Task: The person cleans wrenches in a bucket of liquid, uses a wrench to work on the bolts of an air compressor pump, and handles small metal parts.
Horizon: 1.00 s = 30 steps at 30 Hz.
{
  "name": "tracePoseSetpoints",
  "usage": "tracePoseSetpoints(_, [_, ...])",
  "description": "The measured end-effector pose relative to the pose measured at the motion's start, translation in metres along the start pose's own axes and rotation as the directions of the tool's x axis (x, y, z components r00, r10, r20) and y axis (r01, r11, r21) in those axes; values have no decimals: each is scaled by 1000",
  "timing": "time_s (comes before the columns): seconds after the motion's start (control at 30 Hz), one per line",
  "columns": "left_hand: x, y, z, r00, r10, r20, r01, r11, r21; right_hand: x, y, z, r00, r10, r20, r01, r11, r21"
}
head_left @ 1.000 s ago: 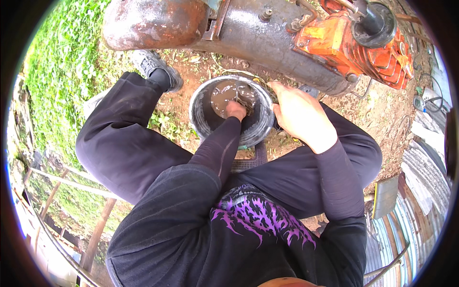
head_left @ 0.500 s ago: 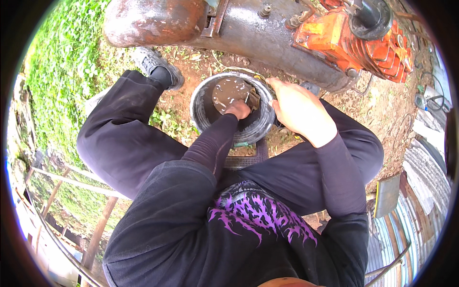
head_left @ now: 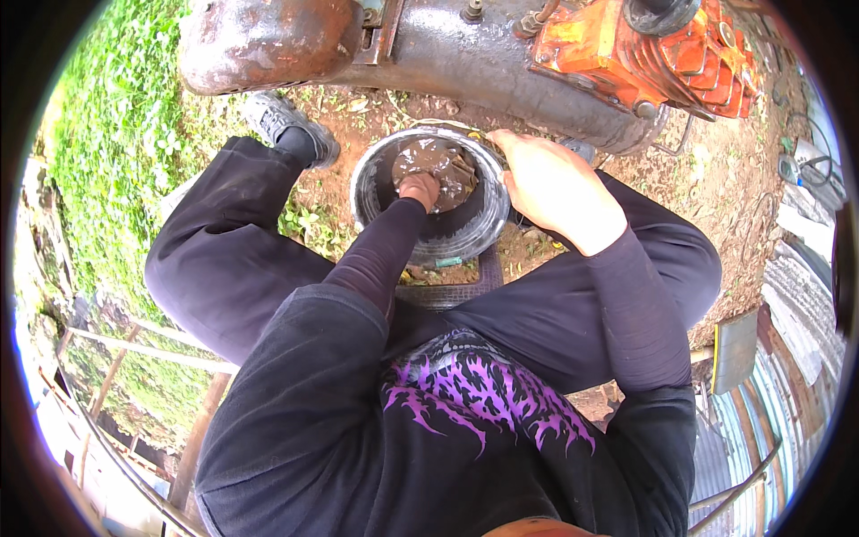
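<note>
Reaching into the bucket (head_left: pixel 361 197) on the ground between your legs, your left hand (head_left: pixel 419 190) meets the brown liquid (head_left: pixel 413 159) near its centre. Its fingertips are hidden, so I cannot tell whether they pinch anything. A brown piece (head_left: pixel 464 174) sits just beside it, toward 2 o'clock; what it is stays unclear. Your right hand (head_left: pixel 557 192) lies at the rim from 2 to 3 o'clock, fingers close together; whether they grip is not shown.

Expect the bucket to be heavy with liquid, stiff-walled and likely slippery where wet; the rim at 9 and 3 o'clock looks the best hold. The piece will probably be slick too, so take it by an edge.

Mind the tank (head_left: pixel 501 76) at 1 o'clock, the engine (head_left: pixel 617 54) at 2, and your right leg (head_left: pixel 555 291) at 4. Most room lies toward 9, before your left leg (head_left: pixel 237 228).
</note>
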State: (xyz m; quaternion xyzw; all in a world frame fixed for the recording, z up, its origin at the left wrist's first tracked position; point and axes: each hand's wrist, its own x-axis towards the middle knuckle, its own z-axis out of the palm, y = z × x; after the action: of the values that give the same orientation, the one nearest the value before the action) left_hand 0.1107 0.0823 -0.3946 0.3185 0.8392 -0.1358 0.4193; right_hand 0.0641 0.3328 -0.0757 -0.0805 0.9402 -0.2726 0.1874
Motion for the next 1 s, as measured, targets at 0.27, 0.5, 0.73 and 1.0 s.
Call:
tracePoseSetpoints(0.27, [-16,-2,-1,992,70,-101,-59,993,102,5,0,9,985,91,150,-92,996,4])
tracePoseSetpoints(0.5, [-33,-18,-16,996,89,13,-89,995,53,3,-1,4,975,130,178,-126,991,-34])
tracePoseSetpoints(0.73, [-119,-37,-178,964,243,110,-186,907,-378,7,-7,10,955,130,267,-113,991,-78])
tracePoseSetpoints(1.0, [-211,-59,-274,971,235,-43,-170,551,-817,-9,-38,24,972,-209,-103,232,913,336])
